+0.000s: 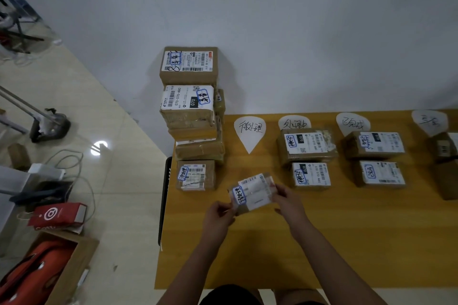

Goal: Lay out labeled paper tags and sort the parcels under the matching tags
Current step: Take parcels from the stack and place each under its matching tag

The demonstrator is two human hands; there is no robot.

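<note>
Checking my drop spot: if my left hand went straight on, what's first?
Your left hand, carrying the small taped brown parcel, would cross bare yellow wooden table, then probably reach the white teardrop paper tag.

The wooden table (347, 242) carries four paper tags (249, 131) along its far edge. A parcel stack (195, 129) stands at the far left corner, with a single parcel (195, 175) in front of it. Two parcels (306, 146) lie below the second tag (294, 122), and two more (373, 145) below the third tag (353, 122).

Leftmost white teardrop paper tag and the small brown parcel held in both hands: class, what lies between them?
Only bare yellow wooden tabletop, shown in the head view.
</note>
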